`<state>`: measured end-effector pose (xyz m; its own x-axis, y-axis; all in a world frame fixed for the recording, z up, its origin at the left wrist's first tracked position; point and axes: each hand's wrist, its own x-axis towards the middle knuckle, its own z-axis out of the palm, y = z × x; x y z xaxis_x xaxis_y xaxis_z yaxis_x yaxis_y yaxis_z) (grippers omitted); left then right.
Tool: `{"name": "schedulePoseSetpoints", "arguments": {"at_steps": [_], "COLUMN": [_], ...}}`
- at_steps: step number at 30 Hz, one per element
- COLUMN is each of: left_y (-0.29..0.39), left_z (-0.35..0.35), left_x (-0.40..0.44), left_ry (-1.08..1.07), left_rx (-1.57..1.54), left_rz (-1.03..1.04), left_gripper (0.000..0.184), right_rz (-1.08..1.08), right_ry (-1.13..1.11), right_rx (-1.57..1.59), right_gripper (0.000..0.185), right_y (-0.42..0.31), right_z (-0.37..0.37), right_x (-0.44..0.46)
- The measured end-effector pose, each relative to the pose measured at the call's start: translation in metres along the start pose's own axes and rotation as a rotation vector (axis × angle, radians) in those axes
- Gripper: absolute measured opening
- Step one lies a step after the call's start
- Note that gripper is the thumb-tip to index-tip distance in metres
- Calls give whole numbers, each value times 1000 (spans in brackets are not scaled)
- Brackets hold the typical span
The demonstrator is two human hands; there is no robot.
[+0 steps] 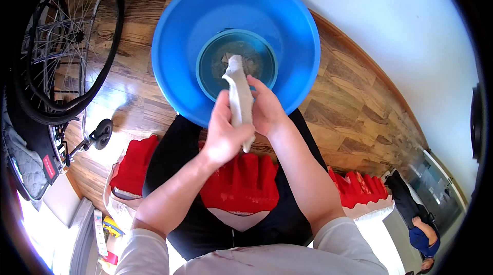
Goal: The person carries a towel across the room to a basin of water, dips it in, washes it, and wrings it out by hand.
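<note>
A long, narrow off-white piece [239, 92] is held upright-looking over the basin; it has a small projecting flap near its far end, and I cannot make out what it is. My left hand [224, 131] is closed round its near part, with the thumb across it. Along its right side, my right hand [267, 109] curves its fingers against it, partly hidden behind it. Below the far end sits a smaller teal basin [204, 81] with cloudy water and some pale bits inside. That basin stands in a large blue tub [174, 44] in front of my knees.
A bicycle wheel [123, 28] and frame stand at left on the wood floor [354, 105]. Red cloth [239, 182] covers the seat between my legs. A white wall [411, 33] rises at right. Another person [423, 236] appears at the lower right.
</note>
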<state>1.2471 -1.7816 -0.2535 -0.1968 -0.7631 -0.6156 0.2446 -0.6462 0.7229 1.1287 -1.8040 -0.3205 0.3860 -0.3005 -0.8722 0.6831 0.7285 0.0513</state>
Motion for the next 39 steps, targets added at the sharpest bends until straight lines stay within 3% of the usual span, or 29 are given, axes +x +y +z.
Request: {"name": "schedulePoseSetpoints", "arguments": {"at_steps": [2,6,9,10,12,13,16,20,21,25,29,32,34,36,38,39], "left_y": [-10,-20,-27,-33,-39,-16,-12,-22,-23,-30,-40,-38,-40,-45,-58,-60], "left_z": [1,-12,-26,-25,-18,-18,-29,-34,-32,-23,-22,-8,-1,7,16,20], "left_x": [-9,-20,-16,-11,5,8,27,40,41,36,28,22,15,2,-6,-13], "left_ry": [-52,-169,-126,20,244,242,245,-3,48,126,184,331,425,299,192,163], "left_rx": [187,14,94,90,-393,-422,-532,-552,-576,-306,-91,-28,87,56,-1,76], "left_rz": [126,124,140,59,-99,-336,-570,-643,-640,-516,-427,-335,-214,-29,-31,-61], "left_gripper": [51,44,33,39,58,79,87,86,68,35,27,23,22,21,17,15], "right_rz": [58,-35,-19,-24,4,-29,-47,-75,-73,-225,-288,-170,-167,-134,-77,-155], "right_ry": [-31,-60,-80,-81,-161,-171,-232,-285,-296,-260,-102,-2,-15,10,76,16], "right_rx": [41,-19,-88,-126,-181,-253,-402,-518,-546,-851,-908,-884,-670,-455,-240,-220], "right_gripper": [43,31,28,29,29,29,42,51,54,58,51,43,40,37,34,31], "right_y": [-9,-17,-22,-23,-25,-23,-25,-20,-19,-19,-27,-32,-28,-26,-26,-20], "right_z": [-10,-12,-4,-2,3,6,-1,-4,-7,-12,-21,-28,-27,-27,-26,-43], "right_x": [5,0,-17,-23,-36,-43,-46,-44,-41,-38,-31,-18,-10,-6,-1,20]}}
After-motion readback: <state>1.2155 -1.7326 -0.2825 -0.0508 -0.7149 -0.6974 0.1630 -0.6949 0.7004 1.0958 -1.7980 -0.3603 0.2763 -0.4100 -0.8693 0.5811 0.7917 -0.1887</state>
